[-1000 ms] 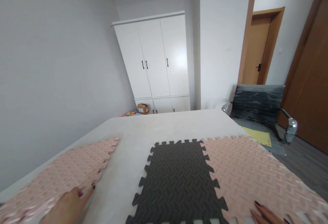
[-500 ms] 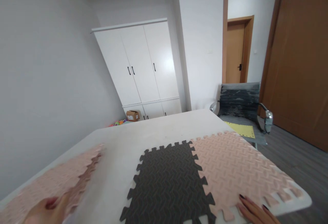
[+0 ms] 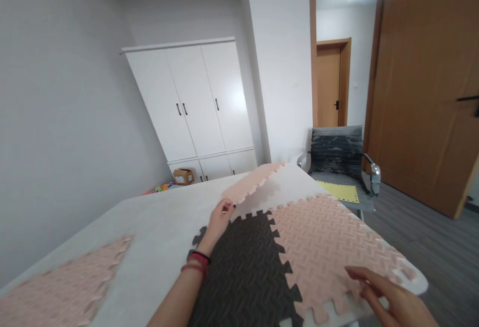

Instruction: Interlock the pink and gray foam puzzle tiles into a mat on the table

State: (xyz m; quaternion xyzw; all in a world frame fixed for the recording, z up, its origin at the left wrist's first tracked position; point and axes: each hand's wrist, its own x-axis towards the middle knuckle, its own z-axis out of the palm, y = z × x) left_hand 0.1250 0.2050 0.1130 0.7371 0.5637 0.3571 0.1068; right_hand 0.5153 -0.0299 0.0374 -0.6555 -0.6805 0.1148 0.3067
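Note:
My left hand [image 3: 221, 213] pinches the near corner of a pink foam puzzle mat [image 3: 254, 181], held tilted above the far part of the table. Below that arm lies a dark grey foam mat [image 3: 243, 267], partly covered by my forearm. Its right edge meets a second pink foam mat [image 3: 329, 237], the tabs interlocked along the seam. Over the near part of this second mat hovers my right hand [image 3: 385, 292], fingers loosely curved and apart, with nothing in them. At the lower left rests another pink foam mat [image 3: 67, 287].
The white table [image 3: 160, 232] carries all the mats. Beyond its right corner stands a grey chair [image 3: 337, 157] with a yellow foam sheet [image 3: 339, 191] on its seat. A white wardrobe [image 3: 194, 102] and a cardboard box [image 3: 183, 176] are behind the table.
My left hand has gone from the lower-left pink mats to the far side, carrying one pink mat. My right hand has lifted off the right pink mat's near edge. The view has shifted slightly.

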